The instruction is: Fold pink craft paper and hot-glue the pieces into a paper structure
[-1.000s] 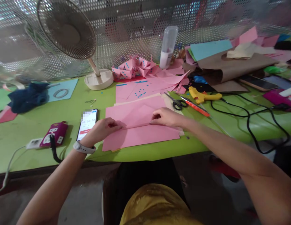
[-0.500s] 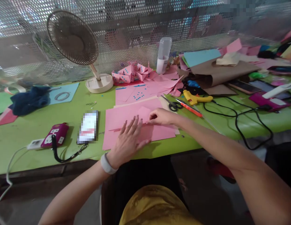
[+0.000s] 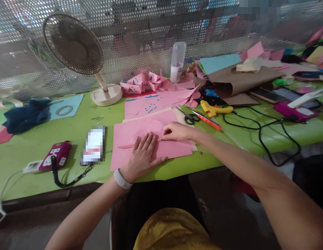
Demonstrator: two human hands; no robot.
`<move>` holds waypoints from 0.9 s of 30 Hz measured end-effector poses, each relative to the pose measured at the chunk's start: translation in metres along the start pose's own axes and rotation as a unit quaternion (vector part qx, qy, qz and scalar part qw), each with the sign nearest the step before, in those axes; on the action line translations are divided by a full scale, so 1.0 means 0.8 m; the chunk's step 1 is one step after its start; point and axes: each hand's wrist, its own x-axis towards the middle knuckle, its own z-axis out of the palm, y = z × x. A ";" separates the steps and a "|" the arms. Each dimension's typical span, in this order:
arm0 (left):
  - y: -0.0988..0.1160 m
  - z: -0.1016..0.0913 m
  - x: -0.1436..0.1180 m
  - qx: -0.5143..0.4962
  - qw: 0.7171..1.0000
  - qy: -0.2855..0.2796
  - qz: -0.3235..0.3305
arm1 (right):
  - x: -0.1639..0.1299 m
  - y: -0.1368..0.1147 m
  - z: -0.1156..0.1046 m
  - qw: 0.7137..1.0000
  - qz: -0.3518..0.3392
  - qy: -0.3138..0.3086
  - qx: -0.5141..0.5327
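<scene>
My left hand [image 3: 143, 152] lies flat on a pink paper sheet [image 3: 122, 156], fingers stretched out and slightly apart. A narrow pink paper edge [image 3: 125, 147] runs across that sheet and passes beneath the fingers. My right hand [image 3: 177, 132] is closed, with thumb and fingertips pinched at the paper just right of my left fingers. The exact spot of the pinch is partly hidden by the curled fingers. Under the pink sheet, a cream sheet [image 3: 194, 147] sticks out at the right. Black-handled scissors [image 3: 192, 118] lie beyond my right wrist.
A red-orange cutter [image 3: 208, 120] and a yellow glue gun [image 3: 215, 109] lie right of the scissors. To the left are a phone [image 3: 93, 145] and a purple device [image 3: 56, 155]. Behind stand a fan [image 3: 74, 45], folded pink shapes [image 3: 143, 81] and a bottle [image 3: 178, 62].
The view has shifted slightly, so the table things appear a little further left. Both hands keep nearly the same places on the paper, my left one flat and my right one pinching.
</scene>
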 end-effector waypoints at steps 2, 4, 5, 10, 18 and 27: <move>-0.001 0.001 0.000 -0.009 1.000 0.008 0.002 | -0.004 0.003 -0.003 1.000 0.004 0.001 0.000; -0.002 0.002 0.001 -0.008 1.000 0.013 0.007 | -0.010 0.007 -0.007 1.000 0.009 0.004 0.000; -0.003 0.002 0.001 -0.005 1.000 0.014 0.009 | -0.014 0.009 -0.009 1.000 0.013 0.007 -0.002; -0.004 0.003 0.002 0.001 1.000 0.022 0.012 | -0.040 0.026 -0.026 0.997 0.059 0.028 -0.041; -0.009 0.009 0.002 0.021 0.999 0.037 0.028 | -0.078 0.003 -0.020 0.948 0.047 0.256 -0.181; -0.027 0.020 -0.002 0.200 0.974 0.054 0.090 | -0.045 -0.041 0.086 0.930 -0.123 0.166 -0.305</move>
